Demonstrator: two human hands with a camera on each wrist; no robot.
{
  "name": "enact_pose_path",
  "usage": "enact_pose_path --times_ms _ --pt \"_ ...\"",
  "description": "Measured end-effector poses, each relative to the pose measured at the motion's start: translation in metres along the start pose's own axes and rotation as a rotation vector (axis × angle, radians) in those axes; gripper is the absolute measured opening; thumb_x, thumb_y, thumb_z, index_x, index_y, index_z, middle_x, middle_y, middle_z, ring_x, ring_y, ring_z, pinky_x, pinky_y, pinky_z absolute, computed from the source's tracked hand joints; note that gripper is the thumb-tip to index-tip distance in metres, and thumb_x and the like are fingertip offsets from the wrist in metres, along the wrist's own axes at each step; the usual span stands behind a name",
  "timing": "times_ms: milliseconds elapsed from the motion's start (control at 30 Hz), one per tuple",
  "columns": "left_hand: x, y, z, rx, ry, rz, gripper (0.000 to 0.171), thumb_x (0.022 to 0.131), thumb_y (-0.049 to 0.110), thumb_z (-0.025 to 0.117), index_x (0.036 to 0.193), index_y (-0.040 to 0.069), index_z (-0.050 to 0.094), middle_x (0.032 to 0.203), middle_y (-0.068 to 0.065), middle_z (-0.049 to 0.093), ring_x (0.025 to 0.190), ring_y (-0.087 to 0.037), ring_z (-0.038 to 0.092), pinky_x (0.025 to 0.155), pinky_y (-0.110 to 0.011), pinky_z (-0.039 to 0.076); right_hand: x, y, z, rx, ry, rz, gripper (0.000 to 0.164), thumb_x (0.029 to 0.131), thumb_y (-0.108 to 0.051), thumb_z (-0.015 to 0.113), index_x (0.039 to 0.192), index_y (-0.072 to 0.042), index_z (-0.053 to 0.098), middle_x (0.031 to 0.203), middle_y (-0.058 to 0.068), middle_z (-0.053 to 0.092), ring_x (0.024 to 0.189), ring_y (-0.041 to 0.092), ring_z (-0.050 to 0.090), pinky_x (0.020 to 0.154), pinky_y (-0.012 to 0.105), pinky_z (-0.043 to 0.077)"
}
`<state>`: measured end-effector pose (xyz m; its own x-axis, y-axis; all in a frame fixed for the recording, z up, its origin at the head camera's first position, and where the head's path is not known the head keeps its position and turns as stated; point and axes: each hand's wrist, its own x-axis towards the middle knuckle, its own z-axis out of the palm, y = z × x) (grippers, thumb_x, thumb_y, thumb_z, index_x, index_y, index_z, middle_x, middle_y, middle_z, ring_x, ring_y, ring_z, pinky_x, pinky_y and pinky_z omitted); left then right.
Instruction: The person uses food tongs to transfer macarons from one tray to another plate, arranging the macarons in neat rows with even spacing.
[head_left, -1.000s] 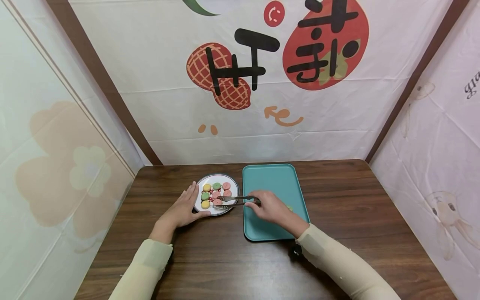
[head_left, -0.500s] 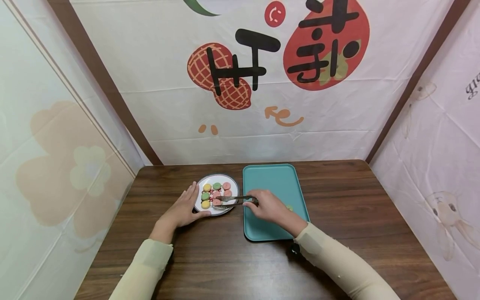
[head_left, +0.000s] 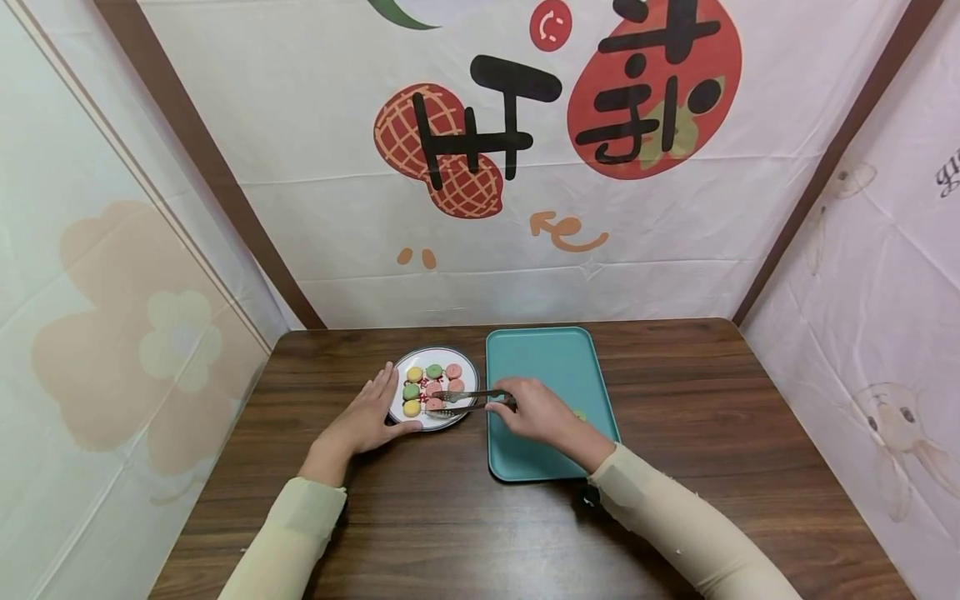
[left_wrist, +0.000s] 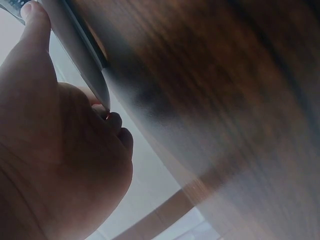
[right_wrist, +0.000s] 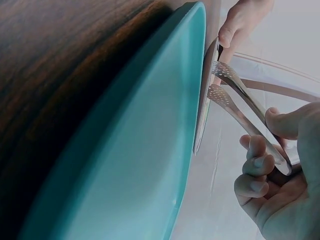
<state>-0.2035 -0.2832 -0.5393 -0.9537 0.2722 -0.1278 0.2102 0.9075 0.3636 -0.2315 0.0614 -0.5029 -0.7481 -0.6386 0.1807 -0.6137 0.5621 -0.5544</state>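
Note:
In the head view, my left hand (head_left: pixel 363 419) rests at the left side of a round white plate (head_left: pixel 427 357), fingers along the rim and thumb by its near edge. Yellow, green and pink macarons (head_left: pixel 411 391) sit on the plate in rows. My right hand (head_left: pixel 536 412) grips metal tongs (head_left: pixel 474 394) from the right. The tongs' perforated tips are over the plate, apart, with a pink macaron (head_left: pixel 434 404) between them. In the right wrist view, the thumb and curled fingers hold the tongs (right_wrist: pixel 245 97) near their joined end.
A teal tray (head_left: pixel 536 350) lies right of the plate, under my right hand. On it, a small yellow-green thing (head_left: pixel 580 414) is partly hidden by the wrist. The wooden table (head_left: pixel 675 392) meets printed cloth walls at the back and sides.
My right hand has shifted very slightly left, with the tongs staying around the pink macaron. The left hand and plate have kept their places.

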Motion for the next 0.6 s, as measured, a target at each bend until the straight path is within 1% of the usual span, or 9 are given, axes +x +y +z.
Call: enact_pose_path --times_ms 100,367,467,600 --pt "-0.0004 0.0 -0.0001 0.002 -0.002 -0.002 0.122 0.097 0.074 0.063 0.169 -0.007 0.007 0.178 -0.026 0.001 0.165 -0.042 0.008 0.134 -0.058 0.013 -0.0002 -0.0004 -0.0004 0.0 -0.002 0.001 0.016 0.106 -0.024 0.073 0.111 -0.01 0.077 0.079 -0.007 0.063 0.058 0.006 0.05 0.051 0.026 0.045" --pt "0.0005 -0.0002 0.0004 -0.009 -0.003 -0.007 0.122 0.096 0.074 0.063 0.169 -0.006 0.006 0.178 -0.025 0.001 0.165 -0.042 0.008 0.133 -0.058 0.013 -0.0012 -0.001 -0.0011 0.005 -0.008 0.007 0.027 0.106 -0.025 0.072 0.119 -0.002 0.076 0.089 0.0 0.071 0.063 0.007 0.056 0.056 0.028 0.051" --pt "0.0005 0.0 0.0006 -0.007 0.0 -0.004 0.122 0.097 0.073 0.063 0.169 -0.007 0.007 0.178 -0.026 0.001 0.165 -0.042 0.008 0.133 -0.058 0.013 -0.0016 -0.0004 -0.0008 -0.002 -0.006 0.006 0.029 0.106 -0.026 0.072 0.12 -0.001 0.076 0.09 0.001 0.072 0.064 0.007 0.056 0.057 0.028 0.051" --pt "0.0006 0.0002 0.001 -0.007 0.008 0.002 0.122 0.097 0.073 0.064 0.169 -0.008 0.008 0.178 -0.027 0.003 0.165 -0.043 0.009 0.133 -0.059 0.014 -0.0026 -0.0003 -0.0014 0.006 0.003 0.001 0.027 0.106 -0.026 0.072 0.119 -0.002 0.076 0.088 -0.001 0.07 0.062 0.007 0.054 0.055 0.028 0.049"
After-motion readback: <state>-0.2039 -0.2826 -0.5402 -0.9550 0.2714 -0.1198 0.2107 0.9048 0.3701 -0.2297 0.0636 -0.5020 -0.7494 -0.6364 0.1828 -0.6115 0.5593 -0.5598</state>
